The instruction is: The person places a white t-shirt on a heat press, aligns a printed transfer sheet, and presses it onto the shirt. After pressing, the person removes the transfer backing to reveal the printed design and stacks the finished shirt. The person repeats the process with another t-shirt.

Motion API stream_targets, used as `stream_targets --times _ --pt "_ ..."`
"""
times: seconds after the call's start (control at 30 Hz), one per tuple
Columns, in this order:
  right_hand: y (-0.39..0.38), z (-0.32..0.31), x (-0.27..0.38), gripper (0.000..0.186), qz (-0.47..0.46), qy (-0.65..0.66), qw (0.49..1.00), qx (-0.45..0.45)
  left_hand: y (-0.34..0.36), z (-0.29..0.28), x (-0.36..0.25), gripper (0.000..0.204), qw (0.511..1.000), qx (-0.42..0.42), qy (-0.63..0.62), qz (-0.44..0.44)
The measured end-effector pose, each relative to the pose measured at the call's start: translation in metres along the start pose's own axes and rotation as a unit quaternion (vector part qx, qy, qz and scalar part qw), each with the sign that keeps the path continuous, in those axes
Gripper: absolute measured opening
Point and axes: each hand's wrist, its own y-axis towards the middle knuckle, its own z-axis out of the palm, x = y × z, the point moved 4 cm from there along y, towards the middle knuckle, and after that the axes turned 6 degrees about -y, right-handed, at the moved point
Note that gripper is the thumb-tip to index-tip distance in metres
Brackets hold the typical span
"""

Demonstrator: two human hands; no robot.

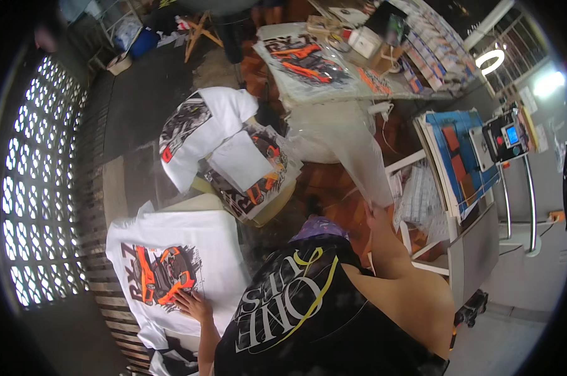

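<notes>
A white T-shirt (220,250) printed with an orange car lies spread out at the lower left. My left hand (194,306) rests flat on its print, fingers stretched out. On my other side, my right hand (378,216) is closed on the lower corner of a translucent plastic sheet (333,128). The sheet hangs in folds from the front of the table down to my fingers; whether it is a bag I cannot tell.
Ahead, a table (296,100) carries a plastic-covered car print (311,59). Left of centre sit a folded white shirt (208,128) and stacked printed sheets (274,178). A heat press (506,138) stands at the right. Patterned openwork blocks (42,188) line the left wall.
</notes>
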Motion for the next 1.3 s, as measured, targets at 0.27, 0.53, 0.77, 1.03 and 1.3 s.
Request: stream_targets --times 0.27,0.53,0.77,1.03,1.3 --pt "0.131 0.056 0.054 0.026 -0.024 -0.62 0.782 -0.063 -0.014 0.021 -0.05 0.078 0.991 0.108 0.077 0.03" --pt "0.291 0.093 0.117 0.03 0.175 -0.187 0.967 -0.011 -0.081 0.012 -0.15 0.075 0.979 0.172 -0.095 0.054" --pt "0.243 0.125 0.098 0.027 0.115 -0.139 0.966 0.186 -0.081 -0.006 -0.169 0.074 0.982 0.148 -0.089 0.077" --pt "-0.019 0.048 0.081 0.018 0.013 -0.384 0.915 0.122 -0.022 -0.013 -0.221 0.043 0.979 -0.094 -0.121 0.131" --pt "-0.014 -0.09 0.321 0.014 -0.255 -0.408 0.822 -0.305 -0.047 0.009 -0.456 0.025 0.827 0.209 -0.233 0.467"
